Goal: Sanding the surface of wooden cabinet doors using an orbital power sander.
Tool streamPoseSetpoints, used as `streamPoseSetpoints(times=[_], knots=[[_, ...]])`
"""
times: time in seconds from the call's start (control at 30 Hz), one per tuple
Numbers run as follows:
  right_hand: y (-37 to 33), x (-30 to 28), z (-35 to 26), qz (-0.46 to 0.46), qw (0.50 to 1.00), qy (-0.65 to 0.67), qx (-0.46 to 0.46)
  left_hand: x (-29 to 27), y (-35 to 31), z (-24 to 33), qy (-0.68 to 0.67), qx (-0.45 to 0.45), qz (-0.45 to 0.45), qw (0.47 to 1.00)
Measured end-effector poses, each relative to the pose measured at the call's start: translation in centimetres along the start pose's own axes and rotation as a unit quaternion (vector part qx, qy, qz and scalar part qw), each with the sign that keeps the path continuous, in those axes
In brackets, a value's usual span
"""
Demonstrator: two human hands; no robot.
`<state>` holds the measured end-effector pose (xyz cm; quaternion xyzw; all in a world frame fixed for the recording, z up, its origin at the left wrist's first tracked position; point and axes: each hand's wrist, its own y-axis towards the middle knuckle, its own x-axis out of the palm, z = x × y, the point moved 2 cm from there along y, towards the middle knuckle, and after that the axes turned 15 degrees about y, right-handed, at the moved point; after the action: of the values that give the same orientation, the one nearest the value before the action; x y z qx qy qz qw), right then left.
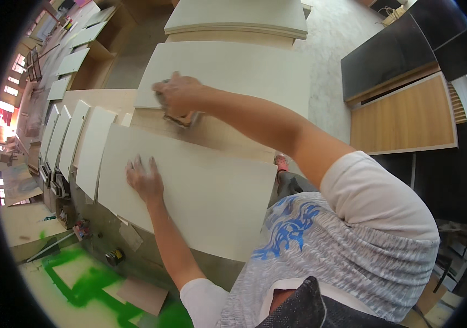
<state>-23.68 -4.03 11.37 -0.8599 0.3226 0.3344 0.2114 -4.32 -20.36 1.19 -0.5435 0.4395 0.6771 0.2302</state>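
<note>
My right hand (180, 94) is wrapped over a block-like hand tool (183, 119), dark with a tan-orange part. Motion blurs both, so the tool's exact kind is hard to tell. It is at the near edge of a far white panel (222, 68), over a strip of bare, wood-coloured surface (211, 128). My left hand (146, 179) lies flat, fingers spread, on the left part of a nearer white panel (189, 186) and holds nothing.
More white panels (236, 16) are stacked beyond. Several narrow white boards (92, 150) stand in a row at the left. Open cabinets (99, 57) line the far left. Black and wood-grain panels (405, 117) are on the right. Green paint (88, 281) marks the floor at lower left.
</note>
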Motion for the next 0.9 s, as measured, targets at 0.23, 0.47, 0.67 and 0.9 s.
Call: streamPoseSetpoints(times=[0.23,0.47,0.67,0.9], knots=[[-11.2,-3.6,6.2,0.041,0.998,-0.008,0.052,1.6,0.2,-1.5,0.045,-0.004,-0.006,0.999],[-20.0,-7.9,11.6,0.069,0.993,-0.004,0.095,1.4,-0.9,-0.8,0.062,-0.057,-0.032,0.996],[-19.4,-11.5,16.3,0.104,0.987,-0.012,0.123,0.8,-4.1,-0.3,0.114,-0.138,-0.077,0.981],[-8.6,-15.3,21.2,0.119,0.988,-0.084,0.055,0.2,-9.0,8.7,0.093,-0.049,-0.037,0.994]])
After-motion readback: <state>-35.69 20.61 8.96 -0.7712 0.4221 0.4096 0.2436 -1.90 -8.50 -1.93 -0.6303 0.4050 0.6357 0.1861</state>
